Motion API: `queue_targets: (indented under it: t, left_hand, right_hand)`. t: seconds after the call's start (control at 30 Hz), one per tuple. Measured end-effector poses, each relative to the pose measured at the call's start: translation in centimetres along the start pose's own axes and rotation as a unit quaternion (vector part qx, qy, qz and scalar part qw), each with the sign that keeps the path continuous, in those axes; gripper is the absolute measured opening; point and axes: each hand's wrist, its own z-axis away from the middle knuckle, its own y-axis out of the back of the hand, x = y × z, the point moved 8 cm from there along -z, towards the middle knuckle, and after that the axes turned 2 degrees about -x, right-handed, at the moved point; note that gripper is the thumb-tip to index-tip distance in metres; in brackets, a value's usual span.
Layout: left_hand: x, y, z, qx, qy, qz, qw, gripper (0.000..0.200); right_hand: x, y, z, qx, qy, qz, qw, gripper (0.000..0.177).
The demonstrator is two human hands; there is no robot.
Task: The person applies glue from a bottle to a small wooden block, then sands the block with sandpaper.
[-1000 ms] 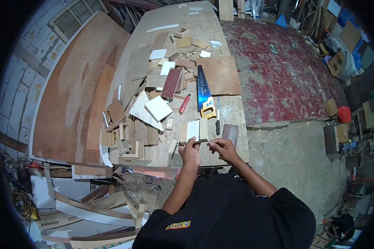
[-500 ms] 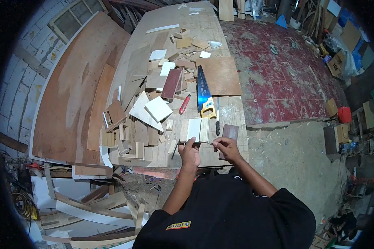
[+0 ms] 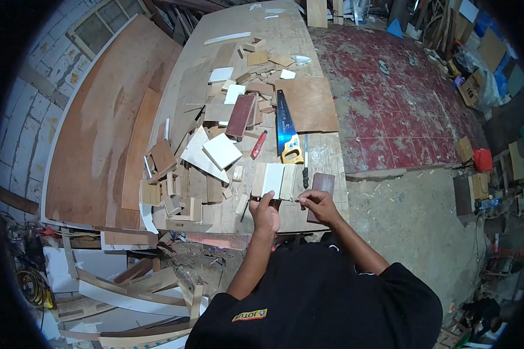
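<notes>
At the table's near edge, my left hand [image 3: 265,217] grips a small wooden piece with a white face [image 3: 273,179], thumb on top and the other fingers mostly underneath. My right hand [image 3: 321,207] is just right of that piece, thumb and forefinger pinched together. Whatever is in the pinch is too small to make out. Partly under my right hand lies a reddish-brown board [image 3: 322,182]. Beyond my hands rest a handsaw [image 3: 286,131] with a yellow handle, a thin tool with a black handle [image 3: 305,178] and a red utility knife [image 3: 259,144].
Wood offcuts and blocks [image 3: 239,116] are heaped on the worktable [image 3: 215,55], mostly left and ahead. A square plywood sheet [image 3: 308,104] lies beyond the saw. Large panels [image 3: 99,139] lean along the left wall. Curved wooden strips [image 3: 134,296] lie low at the left.
The white-faced wooden piece has moved very slightly away from me, and my right hand's pinch has shifted a little at its right edge. The things on the table stay put.
</notes>
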Motion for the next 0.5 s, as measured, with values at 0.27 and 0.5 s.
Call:
queue_targets:
  t: [0.27, 0.5]
  left_hand:
    - [0.3, -0.8, 0.0, -0.04, 0.011, 0.022, 0.999, 0.04]
    - [0.3, -0.6, -0.1, -0.045, 0.026, 0.015, 0.999, 0.045]
  right_hand:
    - [-1.3, 1.3, -0.7, 0.025, 0.018, 0.021, 0.999, 0.01]
    - [-1.8, 2.0, -1.4, 0.03, 0.062, 0.068, 0.995, 0.011]
